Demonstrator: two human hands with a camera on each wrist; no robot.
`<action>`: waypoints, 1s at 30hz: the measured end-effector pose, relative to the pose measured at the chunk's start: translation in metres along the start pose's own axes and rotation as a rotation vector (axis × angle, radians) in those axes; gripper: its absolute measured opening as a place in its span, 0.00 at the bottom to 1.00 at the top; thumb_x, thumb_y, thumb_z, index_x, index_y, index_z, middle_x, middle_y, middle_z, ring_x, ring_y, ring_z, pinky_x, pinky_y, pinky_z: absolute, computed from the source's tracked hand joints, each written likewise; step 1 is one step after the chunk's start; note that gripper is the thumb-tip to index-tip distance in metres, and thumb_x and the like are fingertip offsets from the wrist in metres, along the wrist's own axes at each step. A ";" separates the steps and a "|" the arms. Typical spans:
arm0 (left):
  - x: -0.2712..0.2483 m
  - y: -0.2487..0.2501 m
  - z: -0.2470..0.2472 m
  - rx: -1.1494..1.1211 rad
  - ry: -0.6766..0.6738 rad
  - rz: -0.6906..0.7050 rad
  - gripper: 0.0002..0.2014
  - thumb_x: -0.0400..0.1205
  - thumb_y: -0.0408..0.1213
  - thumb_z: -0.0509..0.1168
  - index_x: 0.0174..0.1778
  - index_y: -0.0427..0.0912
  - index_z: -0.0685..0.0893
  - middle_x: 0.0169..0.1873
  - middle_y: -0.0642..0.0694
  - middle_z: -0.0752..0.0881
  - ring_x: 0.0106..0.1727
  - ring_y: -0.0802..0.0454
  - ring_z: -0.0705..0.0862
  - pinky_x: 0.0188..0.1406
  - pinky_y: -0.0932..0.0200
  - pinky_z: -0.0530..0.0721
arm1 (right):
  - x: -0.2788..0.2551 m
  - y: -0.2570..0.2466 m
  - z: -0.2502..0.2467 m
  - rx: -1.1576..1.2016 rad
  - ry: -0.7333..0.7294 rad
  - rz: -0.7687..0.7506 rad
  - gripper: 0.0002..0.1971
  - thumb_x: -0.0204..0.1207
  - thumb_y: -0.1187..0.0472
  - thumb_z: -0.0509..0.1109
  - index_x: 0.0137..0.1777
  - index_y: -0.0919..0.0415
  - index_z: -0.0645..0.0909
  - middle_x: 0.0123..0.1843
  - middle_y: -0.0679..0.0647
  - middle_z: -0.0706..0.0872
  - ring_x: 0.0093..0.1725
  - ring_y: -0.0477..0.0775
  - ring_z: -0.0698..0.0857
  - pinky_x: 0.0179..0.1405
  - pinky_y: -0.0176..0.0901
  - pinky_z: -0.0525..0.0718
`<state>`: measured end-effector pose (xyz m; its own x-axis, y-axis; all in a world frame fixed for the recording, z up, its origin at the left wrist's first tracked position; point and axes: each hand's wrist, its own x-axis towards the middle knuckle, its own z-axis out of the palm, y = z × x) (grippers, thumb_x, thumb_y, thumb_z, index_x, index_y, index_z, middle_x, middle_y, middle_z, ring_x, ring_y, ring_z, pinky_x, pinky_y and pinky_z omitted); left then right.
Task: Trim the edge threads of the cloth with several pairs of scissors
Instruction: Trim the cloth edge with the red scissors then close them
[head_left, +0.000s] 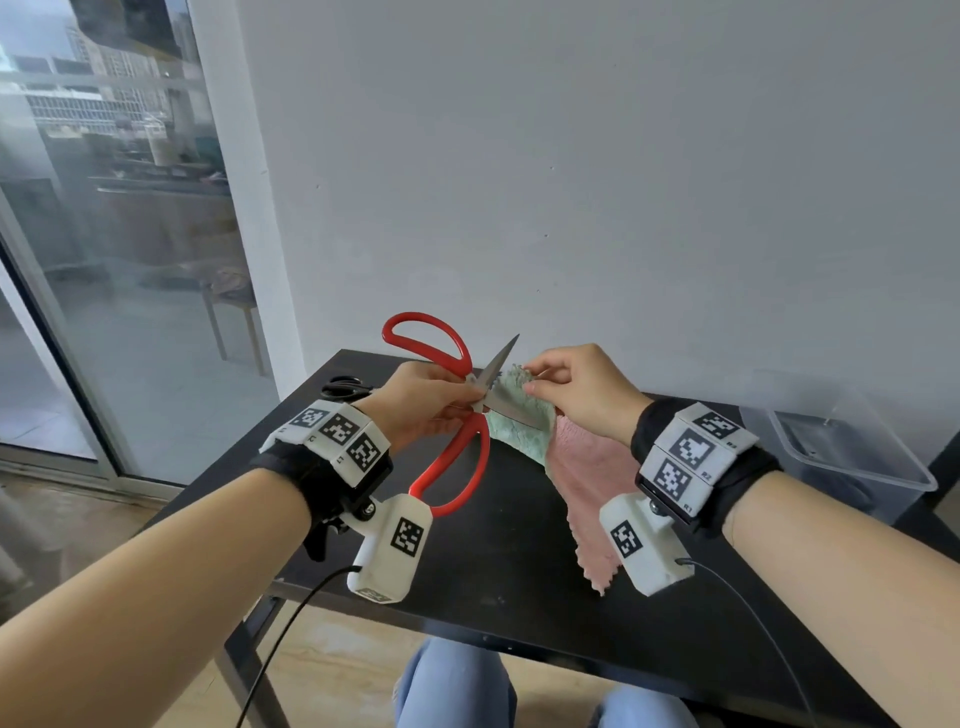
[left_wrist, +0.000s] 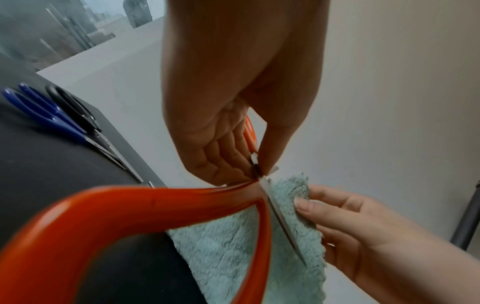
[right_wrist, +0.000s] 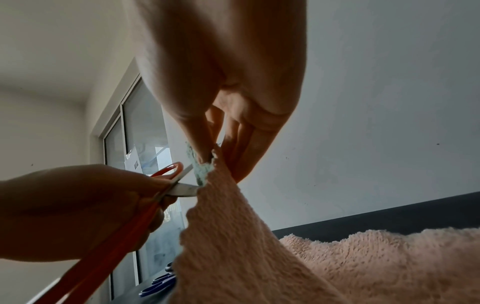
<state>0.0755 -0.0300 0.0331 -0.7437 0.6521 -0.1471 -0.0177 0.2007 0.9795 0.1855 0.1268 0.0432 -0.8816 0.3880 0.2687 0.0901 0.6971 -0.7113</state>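
Large red-handled scissors (head_left: 460, 457) are held above the black table (head_left: 498, 582), blades spread wide. My left hand (head_left: 431, 405) grips them close to the pivot, not through the loops. One blade points up; the other blade (left_wrist: 283, 222) lies across the cloth. The fluffy cloth (head_left: 522, 434) is mint green on one face and pink (head_left: 587, 488) on the other, hanging down onto the table. My right hand (head_left: 548, 376) pinches its raised top edge between thumb and fingers (right_wrist: 200, 152). In the right wrist view the blade (right_wrist: 184, 189) meets the cloth edge (right_wrist: 205, 174).
Blue-handled scissors (left_wrist: 49, 117) and black-handled scissors (left_wrist: 75, 109) lie side by side at the table's far left corner. A clear plastic bin (head_left: 841, 452) stands at the right end. A wall is behind the table, a glass door at the left.
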 end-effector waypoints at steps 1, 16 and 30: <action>0.003 0.000 0.003 0.000 -0.012 0.001 0.12 0.77 0.32 0.72 0.54 0.30 0.86 0.46 0.36 0.89 0.44 0.48 0.86 0.53 0.54 0.86 | 0.000 0.002 -0.001 0.017 0.000 0.002 0.11 0.76 0.66 0.73 0.57 0.65 0.86 0.50 0.56 0.89 0.53 0.51 0.86 0.60 0.40 0.80; 0.037 -0.002 0.032 -0.031 -0.092 0.076 0.07 0.76 0.34 0.74 0.46 0.36 0.85 0.45 0.37 0.90 0.43 0.51 0.88 0.43 0.61 0.86 | 0.010 0.034 -0.003 0.321 0.015 0.150 0.10 0.70 0.63 0.78 0.47 0.69 0.86 0.43 0.59 0.91 0.39 0.45 0.89 0.39 0.25 0.83; 0.046 -0.003 0.032 0.044 -0.100 0.145 0.04 0.77 0.34 0.72 0.43 0.39 0.84 0.48 0.33 0.89 0.42 0.48 0.87 0.41 0.61 0.84 | 0.021 0.037 -0.001 0.176 -0.108 0.150 0.06 0.76 0.61 0.73 0.49 0.64 0.88 0.48 0.59 0.91 0.52 0.55 0.89 0.60 0.45 0.85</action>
<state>0.0626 0.0228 0.0185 -0.6659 0.7458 -0.0195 0.1162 0.1294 0.9848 0.1707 0.1619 0.0234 -0.9096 0.4062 0.0875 0.1498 0.5169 -0.8428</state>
